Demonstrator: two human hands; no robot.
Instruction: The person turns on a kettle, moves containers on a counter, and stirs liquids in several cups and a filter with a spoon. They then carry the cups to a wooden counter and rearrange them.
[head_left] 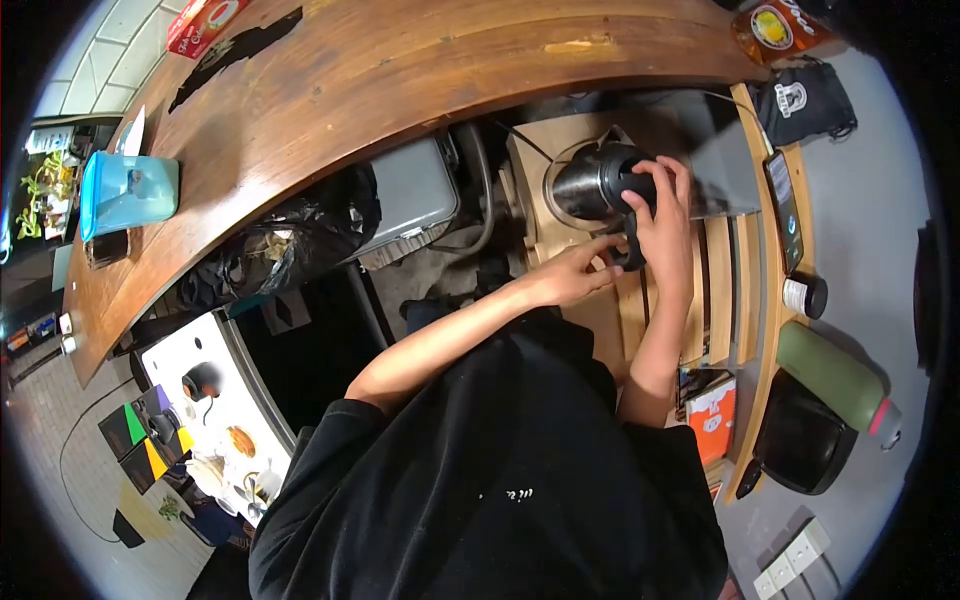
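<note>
A steel electric kettle (582,190) with a black top and black handle sits on a wooden shelf below the counter, its top facing right in the view. My right hand (660,205) is curled over the black top, fingers bent around its rim. Lower down, my left hand (572,277) has its fingertips at the black handle (630,250), closed on it from the left. The inside of the kettle is hidden by the right hand.
A brown wooden counter (400,60) overhangs the shelf. Left of the kettle are a grey box (412,195) and a black plastic bag (300,235). At right, a ledge holds a phone (785,215), a small jar (805,297) and a green bottle (830,375).
</note>
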